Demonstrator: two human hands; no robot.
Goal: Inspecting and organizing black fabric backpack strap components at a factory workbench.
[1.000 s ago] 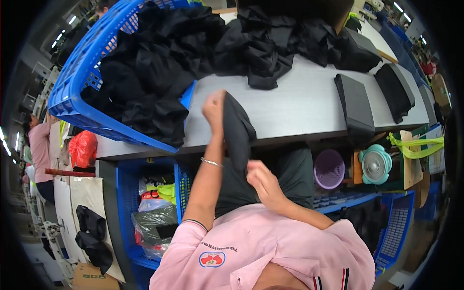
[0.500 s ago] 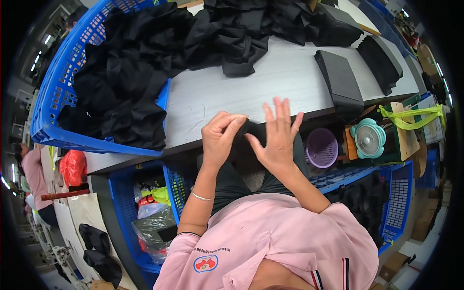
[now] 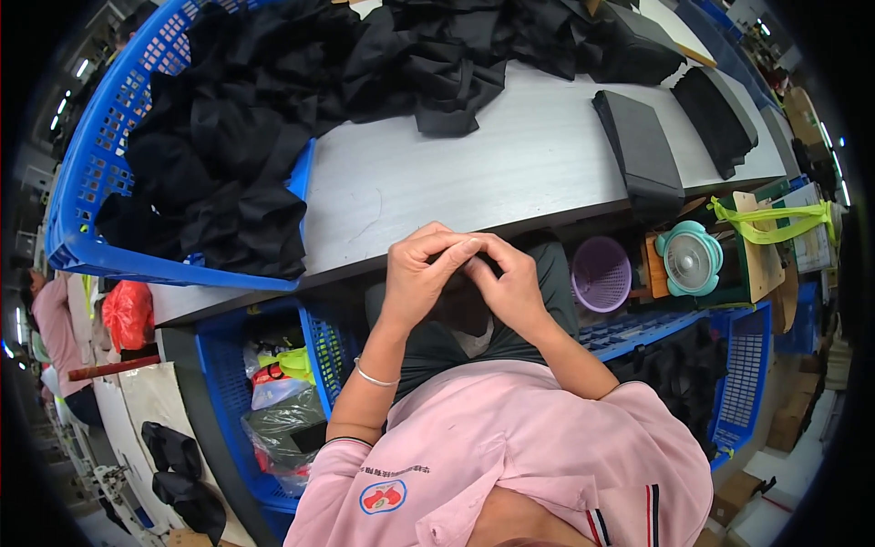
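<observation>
My left hand [image 3: 417,281] and my right hand [image 3: 512,284] meet above my lap, just off the table's front edge. Thumbs and fingertips of both are pinched together on a small black cloth piece [image 3: 490,264]. Most of that piece is hidden behind the fingers, so its shape does not show. Ahead and to the left, a heap of crumpled black cloth pieces [image 3: 219,137] fills a blue basket and spreads over the table. A stack of flat, folded black cloth pieces [image 3: 638,150] lies at the table's right front edge.
The pale table [image 3: 401,182] curves around me. A blue crate [image 3: 214,374] with bagged items stands lower left. On the right are a purple basket [image 3: 602,273], a small teal fan [image 3: 690,259] and another blue basket [image 3: 743,383]. A person in pink [image 3: 62,319] is at far left.
My right hand, spread open half a second ago, has come left and closed against my left hand's fingertips at the black cloth piece. The view has shifted slightly.
</observation>
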